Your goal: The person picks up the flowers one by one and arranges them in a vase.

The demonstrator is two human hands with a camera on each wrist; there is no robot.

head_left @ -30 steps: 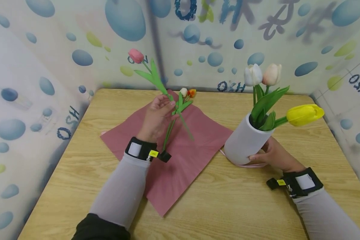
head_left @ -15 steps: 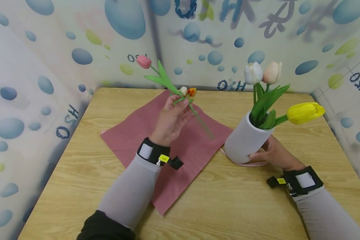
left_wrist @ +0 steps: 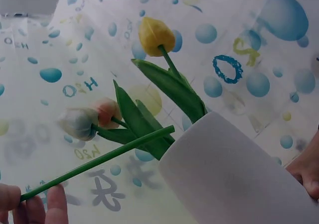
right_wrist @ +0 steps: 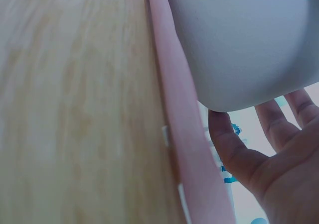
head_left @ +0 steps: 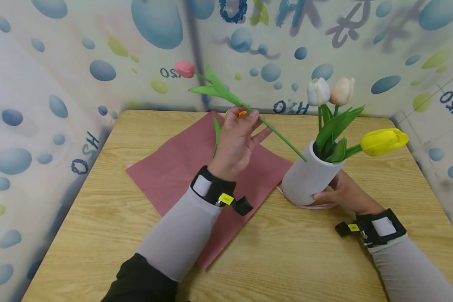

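My left hand (head_left: 235,144) pinches the green stem of a pink tulip (head_left: 184,69) between thumb and fingers. The tulip slants, bloom up at the left, and its stem end (left_wrist: 167,131) is beside the mouth of a white vase (head_left: 307,178). In the left wrist view that end overlaps the leaves near the rim; whether they touch I cannot tell. At the right, my right hand (head_left: 349,195) holds the vase low down, thumb on the near side. A white tulip (head_left: 318,92), a pale pink tulip (head_left: 342,92) and a yellow tulip (head_left: 385,142) stand in the tilted vase.
Dusky pink wrapping paper (head_left: 166,163) lies on the wooden table (head_left: 287,260). An orange bloom (head_left: 241,114) and a green leaf (head_left: 216,130) show behind my left hand. A pink ribbon-like strip (right_wrist: 182,104) lies by the vase's base.
My left hand has moved right with the pink tulip, bringing its stem end from over the paper to the vase's mouth. The right hand and the vase have stayed in place.
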